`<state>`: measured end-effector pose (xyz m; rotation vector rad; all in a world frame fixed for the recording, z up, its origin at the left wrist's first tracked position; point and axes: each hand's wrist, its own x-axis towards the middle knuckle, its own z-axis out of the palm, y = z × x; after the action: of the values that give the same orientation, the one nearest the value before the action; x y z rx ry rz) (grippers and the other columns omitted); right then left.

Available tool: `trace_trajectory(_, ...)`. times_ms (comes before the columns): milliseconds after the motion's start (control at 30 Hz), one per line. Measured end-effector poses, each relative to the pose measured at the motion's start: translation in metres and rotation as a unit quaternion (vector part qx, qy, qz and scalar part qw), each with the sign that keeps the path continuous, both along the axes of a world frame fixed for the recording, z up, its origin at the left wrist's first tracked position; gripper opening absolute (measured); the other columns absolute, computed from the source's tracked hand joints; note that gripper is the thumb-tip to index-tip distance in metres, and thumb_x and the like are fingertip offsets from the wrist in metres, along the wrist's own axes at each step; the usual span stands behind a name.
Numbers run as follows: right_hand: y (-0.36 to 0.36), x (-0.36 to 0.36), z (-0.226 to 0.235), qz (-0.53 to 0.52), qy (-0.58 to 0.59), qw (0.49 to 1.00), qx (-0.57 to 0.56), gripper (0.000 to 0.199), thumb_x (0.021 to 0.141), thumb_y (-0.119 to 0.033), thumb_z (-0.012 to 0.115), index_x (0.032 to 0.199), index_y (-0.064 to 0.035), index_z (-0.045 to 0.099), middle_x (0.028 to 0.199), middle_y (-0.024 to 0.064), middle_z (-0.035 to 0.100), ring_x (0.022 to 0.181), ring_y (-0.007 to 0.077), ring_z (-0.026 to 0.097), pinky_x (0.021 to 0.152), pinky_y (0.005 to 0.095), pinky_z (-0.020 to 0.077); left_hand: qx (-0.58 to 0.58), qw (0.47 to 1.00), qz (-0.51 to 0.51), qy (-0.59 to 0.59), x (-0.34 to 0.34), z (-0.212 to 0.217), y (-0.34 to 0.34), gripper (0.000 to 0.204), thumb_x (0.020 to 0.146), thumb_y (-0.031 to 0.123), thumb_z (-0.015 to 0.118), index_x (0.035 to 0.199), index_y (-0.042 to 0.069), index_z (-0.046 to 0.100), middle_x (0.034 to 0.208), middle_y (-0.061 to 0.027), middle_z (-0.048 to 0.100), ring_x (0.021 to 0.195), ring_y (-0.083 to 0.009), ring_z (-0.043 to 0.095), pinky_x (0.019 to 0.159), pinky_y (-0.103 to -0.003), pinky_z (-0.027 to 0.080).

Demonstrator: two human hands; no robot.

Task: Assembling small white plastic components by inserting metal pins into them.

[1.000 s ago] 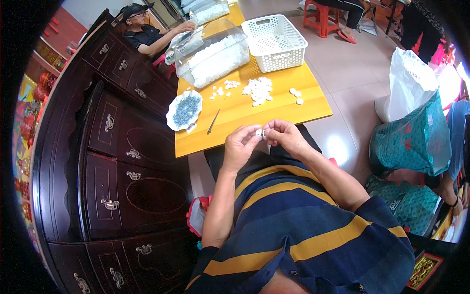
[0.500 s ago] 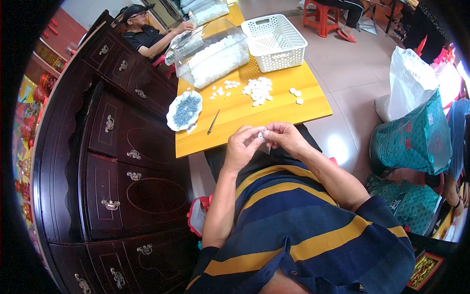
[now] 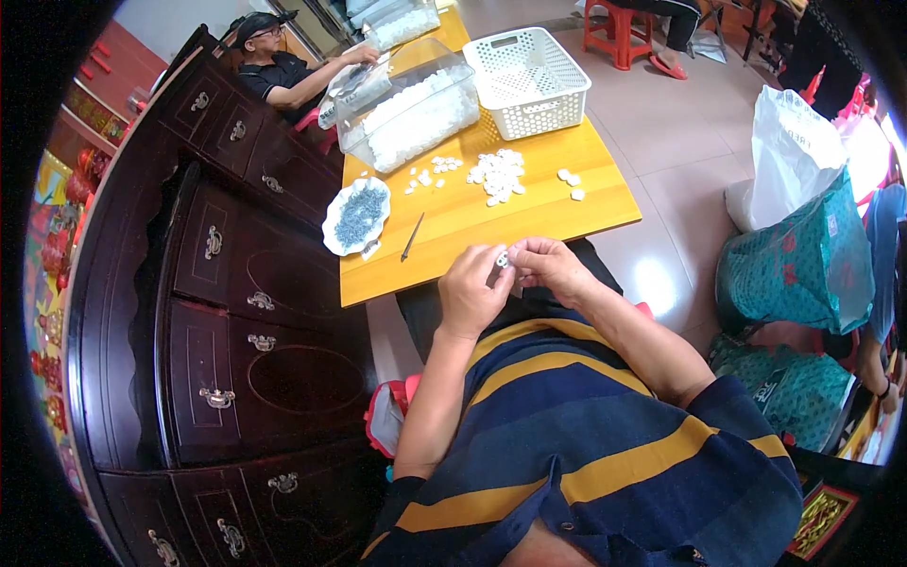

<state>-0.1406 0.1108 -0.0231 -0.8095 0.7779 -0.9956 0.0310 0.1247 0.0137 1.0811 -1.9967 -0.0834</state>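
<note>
Just past the table's near edge, my left hand (image 3: 475,291) pinches a small white plastic piece (image 3: 503,258) with dark spots on its face. My right hand (image 3: 559,268) meets it there, its thumb and bent forefinger closed against the same piece. What else the right fingertips may hold is too small to tell. On the wooden table (image 3: 510,219) lie a thin dark pointed tool (image 3: 412,237), a pile of round white pieces (image 3: 497,177), a few separate ones (image 3: 573,183), and smaller white bits (image 3: 434,170). A white scalloped dish (image 3: 328,225) holds many small blue-grey parts (image 3: 361,214).
A clear bin (image 3: 354,142) of white pieces and a white perforated basket (image 3: 539,123) stand farther back. Dark wooden drawers (image 3: 274,359) rise at my left. Teal bags (image 3: 789,260) and a white sack (image 3: 794,151) sit at right. A co-worker (image 3: 274,71) works at far left.
My left hand has turned slightly, so the white piece's spotted face shows more. Both hands stay together in nearly the same place.
</note>
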Motion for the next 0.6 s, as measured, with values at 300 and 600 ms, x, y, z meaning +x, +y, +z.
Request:
trace_trajectory(300,-0.002,0.0,-0.004,0.028,0.0,0.999,0.016,0.02,0.1,-0.028,0.067,0.092,-0.0092,0.072,0.081,-0.0021,0.068,0.071,0.0068,0.061,0.068,0.0225,0.0513,0.012,1.0,-0.025,-0.008,0.002,0.005,0.002,0.027,0.077,0.007,0.077,0.103,0.001,0.073,0.095,-0.0152,0.072,0.086,-0.0331,0.071,0.076,-0.037,0.057)
trace_trajectory(600,0.004,0.01,-0.003,-0.026,-0.012,1.0,-0.007,0.021,0.099,-0.024,0.068,0.085,-0.0082,0.071,0.076,-0.0024,0.066,0.067,0.0056,0.057,0.065,0.0214,0.0472,-0.002,1.0,-0.018,-0.012,0.003,-0.001,0.0,0.024,0.078,0.008,0.076,0.101,0.001,0.073,0.094,-0.0146,0.072,0.085,-0.0325,0.071,0.075,-0.038,0.057)
